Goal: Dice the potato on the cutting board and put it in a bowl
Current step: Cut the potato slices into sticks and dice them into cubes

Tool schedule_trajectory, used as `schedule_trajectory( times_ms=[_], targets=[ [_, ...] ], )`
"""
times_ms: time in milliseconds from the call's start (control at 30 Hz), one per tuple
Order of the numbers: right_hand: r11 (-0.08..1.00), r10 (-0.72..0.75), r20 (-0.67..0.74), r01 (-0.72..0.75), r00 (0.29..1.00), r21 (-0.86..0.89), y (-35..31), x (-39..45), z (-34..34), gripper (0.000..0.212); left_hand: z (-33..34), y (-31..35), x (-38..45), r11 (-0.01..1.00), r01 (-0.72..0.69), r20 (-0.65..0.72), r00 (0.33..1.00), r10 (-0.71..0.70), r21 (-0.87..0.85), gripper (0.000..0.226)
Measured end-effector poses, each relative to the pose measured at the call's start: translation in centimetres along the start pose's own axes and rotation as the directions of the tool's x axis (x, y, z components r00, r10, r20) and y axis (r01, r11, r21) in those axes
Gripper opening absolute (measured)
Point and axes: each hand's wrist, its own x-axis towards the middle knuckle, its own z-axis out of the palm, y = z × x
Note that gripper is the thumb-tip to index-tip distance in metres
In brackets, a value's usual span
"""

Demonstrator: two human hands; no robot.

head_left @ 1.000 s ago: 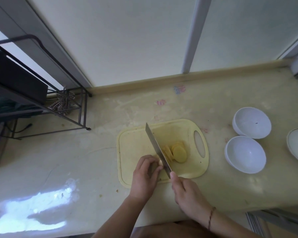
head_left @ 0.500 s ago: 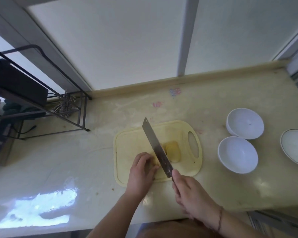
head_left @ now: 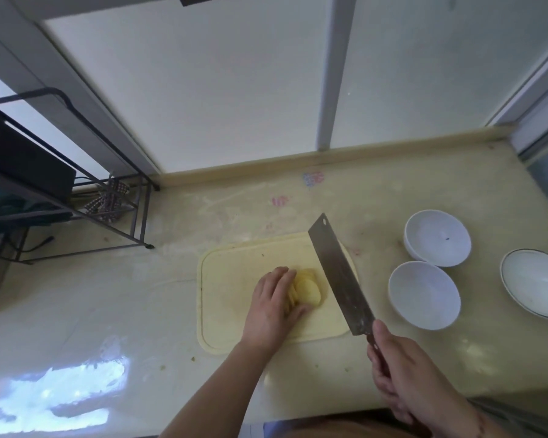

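A pale yellow cutting board (head_left: 228, 279) lies on the counter. On it rests a stack of overlapping yellow potato slices (head_left: 307, 292). My left hand (head_left: 272, 305) lies over the left side of the slices, fingers and thumb curled around them. My right hand (head_left: 405, 377) grips the handle of a cleaver (head_left: 339, 276), whose blade is lifted and tilted flat-side up over the board's right end, clear of the slices. Two white bowls (head_left: 424, 295) (head_left: 437, 238) stand just right of the board.
A third, shallower white bowl (head_left: 535, 282) sits at the far right. A black wire rack (head_left: 60, 184) with dark items and a checked cloth stands at the left back. Frosted window panels rise behind the counter; the counter's front edge runs just below my arms.
The cleaver has come up off the potato and swung right, blade now turned flat. My left hand has shifted onto the slices, gathering them into a stack.
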Motion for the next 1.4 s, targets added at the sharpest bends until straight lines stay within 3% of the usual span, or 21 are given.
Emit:
schedule_trajectory(
  times_ms=[100, 267, 400, 467, 600, 733, 967, 1133, 1200, 1300, 1400],
  targets=[
    [1.0, 0.014, 0.005, -0.014, 1.0, -0.001, 0.1, 0.1, 0.0, 0.056, 0.1, -0.4, 0.7, 0.999, -0.048, -0.018, 0.999, 0.049, 0.02, 0.054],
    [1.0, 0.019, 0.011, -0.018, 1.0, -0.015, -0.3, 0.7, 0.5, 0.058, -2.1, -2.3, 1.9, 0.979, -0.148, 0.035, 0.989, 0.144, 0.14, 0.057],
    [0.999, 0.046, -0.005, -0.046, 0.999, -0.014, -0.8, 1.4, 1.2, 0.058, -6.7, -7.4, 3.7, 0.941, -0.125, 0.086, 0.991, 0.103, 0.314, 0.058],
    [0.999, 0.042, -0.015, -0.043, 0.999, -0.022, -1.1, 1.7, 1.8, 0.057, -8.5, -9.3, 4.5, 0.917, -0.163, 0.165, 0.98, 0.108, 0.363, 0.061],
    [0.999, 0.029, -0.043, -0.03, 0.999, -0.018, -1.4, 2.3, 3.0, 0.055, -9.4, -9.4, 5.4, 0.819, -0.366, 0.339, 0.913, 0.226, 0.442, 0.064],
    [1.0, 0.023, -0.081, -0.022, 0.996, 0.015, -1.4, 2.5, 3.9, 0.055, -8.4, -6.1, 5.8, 0.801, -0.296, 0.327, 0.936, 0.134, 0.52, 0.071],
    [0.992, 0.038, -0.202, -0.013, 0.979, 0.124, -1.0, 2.0, 5.1, 0.058, -4.7, 3.0, 6.2, 0.889, -0.288, 0.535, 0.843, 0.059, 0.357, 0.079],
    [0.982, 0.067, -0.251, -0.019, 0.966, 0.187, -0.7, 1.4, 5.0, 0.059, -2.5, 4.7, 6.2, 0.915, -0.245, 0.581, 0.814, 0.014, 0.32, 0.048],
    [0.983, 0.072, -0.241, -0.029, 0.968, 0.18, -0.6, 1.5, 4.6, 0.059, -2.3, 4.3, 6.4, 0.93, -0.24, 0.573, 0.819, 0.04, 0.279, 0.035],
    [0.991, 0.041, -0.215, -0.011, 0.976, 0.135, -0.7, 1.9, 3.7, 0.059, -2.6, 2.5, 7.2, 0.957, -0.197, 0.523, 0.85, 0.057, 0.215, 0.037],
    [0.996, 0.013, -0.164, 0.002, 0.986, 0.09, -1.2, 2.6, 2.8, 0.059, -3.8, 0.5, 7.9, 1.0, -0.013, 0.347, 0.938, 0.004, 0.024, 0.038]
  ],
)
